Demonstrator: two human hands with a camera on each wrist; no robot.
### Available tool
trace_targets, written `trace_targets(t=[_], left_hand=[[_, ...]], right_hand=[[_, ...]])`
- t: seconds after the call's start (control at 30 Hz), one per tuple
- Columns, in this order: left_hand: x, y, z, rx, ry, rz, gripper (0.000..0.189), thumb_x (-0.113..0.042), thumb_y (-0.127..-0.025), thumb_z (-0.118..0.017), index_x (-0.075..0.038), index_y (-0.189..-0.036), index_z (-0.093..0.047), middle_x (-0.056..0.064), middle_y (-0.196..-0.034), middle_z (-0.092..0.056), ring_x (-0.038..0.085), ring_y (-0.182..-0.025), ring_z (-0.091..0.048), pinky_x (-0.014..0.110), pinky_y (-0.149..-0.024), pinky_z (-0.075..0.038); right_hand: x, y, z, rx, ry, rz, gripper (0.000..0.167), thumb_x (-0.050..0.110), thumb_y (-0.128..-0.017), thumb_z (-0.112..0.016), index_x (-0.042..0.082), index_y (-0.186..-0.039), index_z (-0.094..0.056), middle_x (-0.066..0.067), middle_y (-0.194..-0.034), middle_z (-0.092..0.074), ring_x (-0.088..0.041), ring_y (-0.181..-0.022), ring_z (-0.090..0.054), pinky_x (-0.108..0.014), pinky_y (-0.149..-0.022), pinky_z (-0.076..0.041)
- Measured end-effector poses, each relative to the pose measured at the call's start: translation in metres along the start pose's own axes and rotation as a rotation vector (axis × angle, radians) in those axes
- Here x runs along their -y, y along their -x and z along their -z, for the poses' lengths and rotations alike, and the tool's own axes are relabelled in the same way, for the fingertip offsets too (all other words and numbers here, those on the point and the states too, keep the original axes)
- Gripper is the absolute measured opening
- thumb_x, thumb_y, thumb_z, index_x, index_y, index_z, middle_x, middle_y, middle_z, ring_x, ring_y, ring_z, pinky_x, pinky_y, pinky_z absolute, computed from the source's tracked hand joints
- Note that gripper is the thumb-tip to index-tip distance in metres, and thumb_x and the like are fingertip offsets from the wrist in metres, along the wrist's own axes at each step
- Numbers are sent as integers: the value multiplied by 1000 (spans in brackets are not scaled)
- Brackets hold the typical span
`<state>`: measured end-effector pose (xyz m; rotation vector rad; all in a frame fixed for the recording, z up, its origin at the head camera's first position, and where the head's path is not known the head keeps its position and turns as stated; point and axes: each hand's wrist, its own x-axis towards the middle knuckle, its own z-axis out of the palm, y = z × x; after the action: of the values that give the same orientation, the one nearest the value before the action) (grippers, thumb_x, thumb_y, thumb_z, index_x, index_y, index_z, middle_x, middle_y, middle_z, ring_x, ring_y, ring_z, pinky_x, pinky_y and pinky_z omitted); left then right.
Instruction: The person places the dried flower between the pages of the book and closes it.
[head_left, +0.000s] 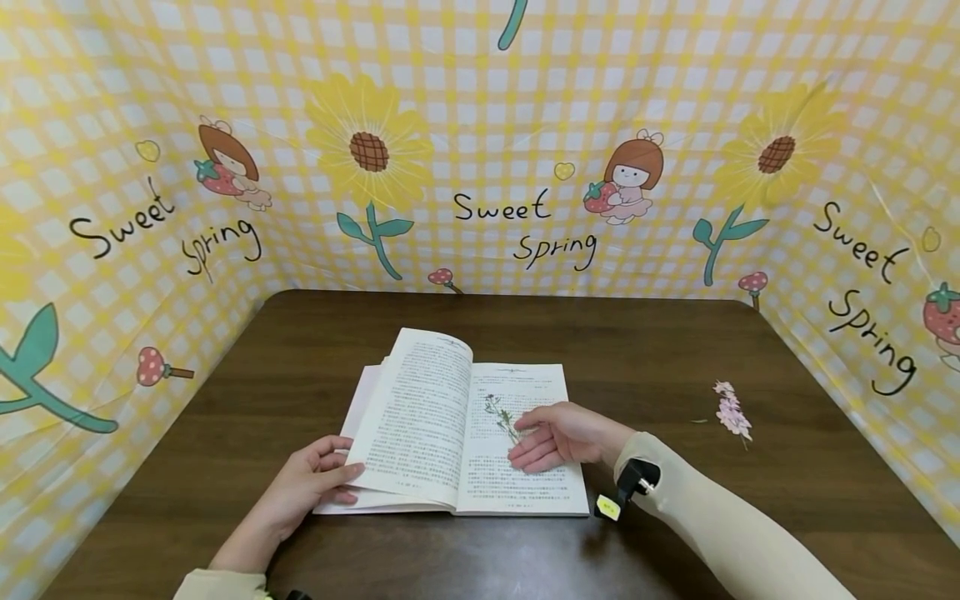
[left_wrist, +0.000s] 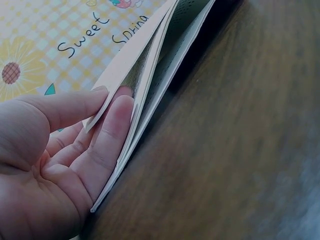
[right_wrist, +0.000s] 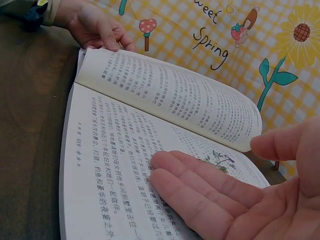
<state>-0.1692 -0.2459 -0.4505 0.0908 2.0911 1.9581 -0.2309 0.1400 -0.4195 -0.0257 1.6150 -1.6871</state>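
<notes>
An open book [head_left: 517, 492] with printed pages lies on the table. My left hand [head_left: 318, 475] pinches the lower corner of its lifted left-hand pages [head_left: 412, 417] between thumb and fingers; the left wrist view shows the thumb on top and fingers beneath. On the right-hand page lies a small sprig with green stems and tiny dark purplish flowers [head_left: 501, 415]. My right hand [head_left: 558, 437] is over that page beside the sprig, palm partly turned up, fingers extended, holding nothing. In the right wrist view its fingers [right_wrist: 200, 200] hide part of the page and the sprig's lower end.
A pale pink flower cluster [head_left: 731, 412] lies on the brown wooden table [head_left: 637, 350] to the right, with a small green leaf bit beside it. A yellow checked cloth [head_left: 487, 125] with printed flowers stands behind and at both sides.
</notes>
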Motion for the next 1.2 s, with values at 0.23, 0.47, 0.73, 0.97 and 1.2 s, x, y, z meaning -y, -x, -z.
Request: trace_targets(t=[0.23, 0.47, 0.73, 0.97, 1.2], left_hand=[[-1, 0, -1, -13, -14, 1, 48, -1, -93, -68, 16, -128, -40, 8, -94, -68, 18, -76, -67, 35, -66, -59], [-2, 1, -3, -32, -19, -10, 48, -1, -92, -69, 17, -127, -41, 8, -93, -68, 17, -77, -67, 35, -66, -60], [-4, 3, -11, -102, -105, -10, 42, 2, -87, -72, 15, -118, -47, 9, -83, -68, 17, -61, -64, 32, -59, -58], [-11, 3, -19, -120, -216, 19, 56, 6, -84, -71, 10, -130, -40, 7, -70, -58, 19, -55, -62, 30, -50, -54], [-25, -4, -27, -31, -467, 19, 78, 7, -78, -64, -7, -151, -39, 6, -65, -45, 17, -44, -53, 29, -43, -49]], right_hand=[[-5, 12, 5, 29, 9, 19, 46, 21, -104, -43, -10, -138, -43, -29, -109, -68, -32, -93, -71, -45, -85, -56], [-9, 20, 8, 74, -13, 23, 47, 23, -104, -45, -7, -141, -40, -28, -109, -68, -30, -92, -72, -44, -86, -56], [-17, 32, 15, 150, -41, 77, 46, 23, -106, -41, -6, -141, -36, -26, -106, -69, -31, -95, -71, -43, -86, -56], [-30, 50, 30, 176, -91, 162, 51, 24, -108, -37, -11, -144, -29, -24, -108, -69, -32, -101, -69, -43, -90, -54], [-39, 68, 48, 144, -103, 190, 53, 25, -109, -35, -12, -146, -24, -19, -108, -70, -30, -102, -68, -43, -92, -53]])
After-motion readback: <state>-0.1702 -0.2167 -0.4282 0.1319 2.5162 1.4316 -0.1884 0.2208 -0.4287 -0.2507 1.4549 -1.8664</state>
